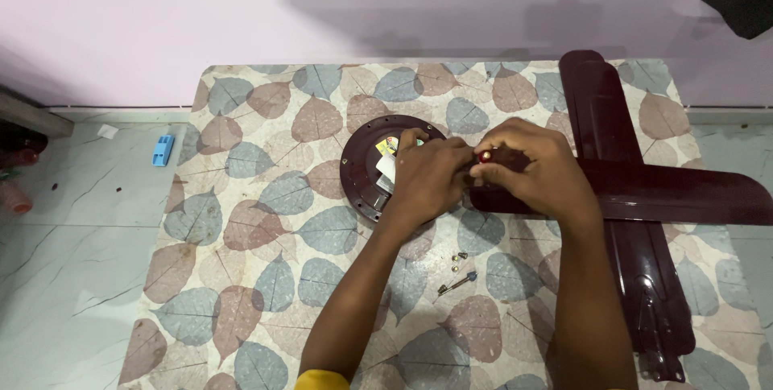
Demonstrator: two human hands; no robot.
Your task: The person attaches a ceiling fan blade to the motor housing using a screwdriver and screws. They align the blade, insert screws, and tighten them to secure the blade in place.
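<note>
My left hand (431, 177) rests on the maroon fan motor (378, 166) mid-worktop, fingers curled; my right hand (535, 169) fingers pinch a red-tipped tool (485, 156) over the fan blade (668, 197).

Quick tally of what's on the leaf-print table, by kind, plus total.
Maroon fan blades: 3, stacked crosswise
Round maroon fan motor housing: 1
Small loose screws: about 3
Small dark-tipped tool: 1
Total: about 8
Both hands, left hand and right hand, meet at a blade end beside the housing.
</note>
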